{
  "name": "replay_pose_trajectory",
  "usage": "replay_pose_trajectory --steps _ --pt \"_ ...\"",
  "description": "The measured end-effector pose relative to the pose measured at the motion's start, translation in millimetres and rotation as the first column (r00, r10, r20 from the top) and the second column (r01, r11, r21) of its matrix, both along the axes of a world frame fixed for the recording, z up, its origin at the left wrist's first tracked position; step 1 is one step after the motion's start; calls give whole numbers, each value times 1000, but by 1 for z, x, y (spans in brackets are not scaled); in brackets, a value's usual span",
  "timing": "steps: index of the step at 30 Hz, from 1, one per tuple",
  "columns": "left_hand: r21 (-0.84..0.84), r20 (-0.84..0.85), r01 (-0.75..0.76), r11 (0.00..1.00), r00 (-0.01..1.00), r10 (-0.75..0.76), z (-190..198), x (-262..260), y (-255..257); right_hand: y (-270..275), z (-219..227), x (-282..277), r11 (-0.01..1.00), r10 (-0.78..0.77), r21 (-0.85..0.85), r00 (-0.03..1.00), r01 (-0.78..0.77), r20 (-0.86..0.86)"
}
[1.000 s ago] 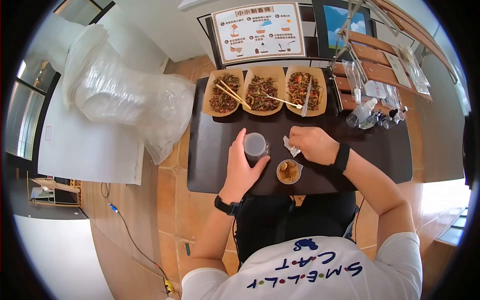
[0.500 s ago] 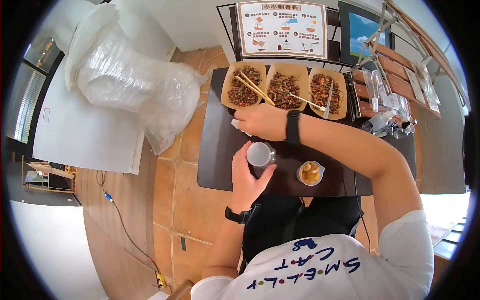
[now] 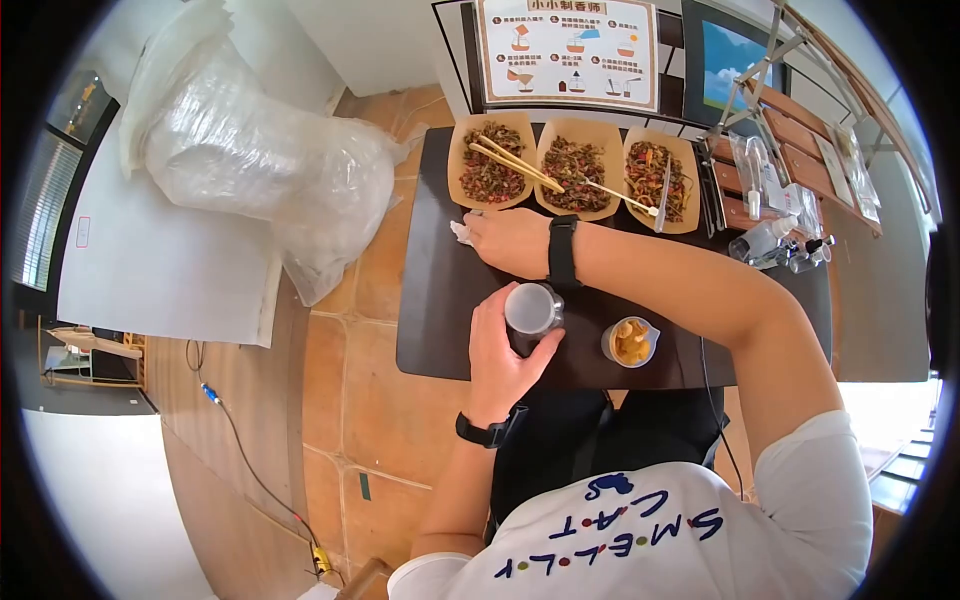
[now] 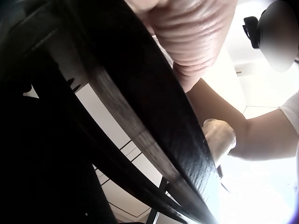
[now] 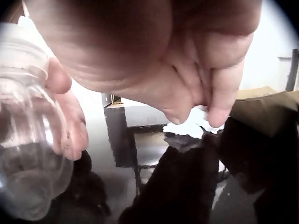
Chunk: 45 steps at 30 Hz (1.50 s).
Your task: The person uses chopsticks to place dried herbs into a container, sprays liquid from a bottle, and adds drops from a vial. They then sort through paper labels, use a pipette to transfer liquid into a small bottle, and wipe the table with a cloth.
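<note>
My left hand [image 3: 500, 350] grips a clear, ribbed plastic jar [image 5: 28, 154] with a frosted lid [image 3: 533, 308], standing on the dark table; the fingers lie along its left side and the thumb at its near right. Beyond the jar, my right hand [image 3: 512, 243] reaches across to the table's left part. It pinches a crumpled white tissue [image 5: 187, 128], pressed low at the dark tabletop. A small clear cup [image 3: 631, 342] with yellowish-brown pieces in it stands right of the jar. In the left wrist view, the table edge [image 4: 154, 84] hides most of what the left hand holds.
Three paper trays [image 3: 535, 205] of dried plant bits line the back, with chopsticks [image 3: 515, 165] across the left ones. Clear bottles [image 3: 765, 240] and a wooden folding rack [image 3: 790, 150] stand right. An instruction sheet [image 3: 568, 75] rises behind; bubble-wrapped bulk [image 3: 270, 170] is left.
My right hand has swept the tissue from beside the cup leftward, past the jar to the table's left part. The chopsticks have turned to lie flatter. My left hand keeps its grip.
</note>
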State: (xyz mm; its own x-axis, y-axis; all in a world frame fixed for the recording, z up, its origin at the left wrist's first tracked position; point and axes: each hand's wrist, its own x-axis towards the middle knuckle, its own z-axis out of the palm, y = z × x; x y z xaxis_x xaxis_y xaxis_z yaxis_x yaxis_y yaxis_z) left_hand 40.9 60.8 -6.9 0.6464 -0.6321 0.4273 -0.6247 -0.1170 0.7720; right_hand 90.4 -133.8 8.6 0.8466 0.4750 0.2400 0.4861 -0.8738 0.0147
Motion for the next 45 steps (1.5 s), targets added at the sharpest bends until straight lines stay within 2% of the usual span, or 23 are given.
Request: replay_pose_trajectory --steps 2,8,13,17,21,23,25,30,31,35,37,39,41,45 --pt "3 8 2 1000 1000 -2 -1 0 0 -1 1 -7 987 -152 -78 971 140 -186" --pt "25 12 -11 1000 1000 10 -2 -1 1 -13 -9 -21 980 -190 18 964 196 -186" --pt "39 13 -12 999 1000 11 -1 -3 2 -21 8 -52 972 -220 36 948 234 -231" --pt "49 21 -23 999 1000 22 -5 -2 1 -33 19 -87 963 -242 59 940 263 -240" --pt "40 9 -10 999 1000 10 -6 -3 1 -48 23 -134 920 -332 90 881 381 -338" --pt "47 3 -19 999 1000 18 -4 -3 1 -52 26 -161 926 -327 135 927 354 -186" --pt "55 4 -5 998 1000 5 -4 -3 1 -52 28 -187 922 -346 117 922 368 -177" --pt "73 22 7 997 1000 -8 -4 -3 1 -38 33 -225 874 -454 49 848 484 -275" --pt "77 25 7 997 1000 -9 -3 -3 1 -37 34 -228 853 -486 34 816 521 -313" --pt "91 21 7 996 1000 -9 -5 -3 2 -33 32 -214 852 -492 54 831 521 -258" --pt "93 25 6 996 1000 -8 -6 -3 2 -32 29 -200 856 -502 94 860 509 -88" --pt "97 32 3 995 999 -6 -6 -4 2 -35 21 -189 851 -520 59 853 522 -46" --pt "101 35 -8 995 999 4 -5 -3 1 -40 9 -178 839 -537 -73 842 540 52" --pt "100 21 -7 995 1000 5 -6 -4 1 -47 0 -167 806 -592 6 806 592 -19"
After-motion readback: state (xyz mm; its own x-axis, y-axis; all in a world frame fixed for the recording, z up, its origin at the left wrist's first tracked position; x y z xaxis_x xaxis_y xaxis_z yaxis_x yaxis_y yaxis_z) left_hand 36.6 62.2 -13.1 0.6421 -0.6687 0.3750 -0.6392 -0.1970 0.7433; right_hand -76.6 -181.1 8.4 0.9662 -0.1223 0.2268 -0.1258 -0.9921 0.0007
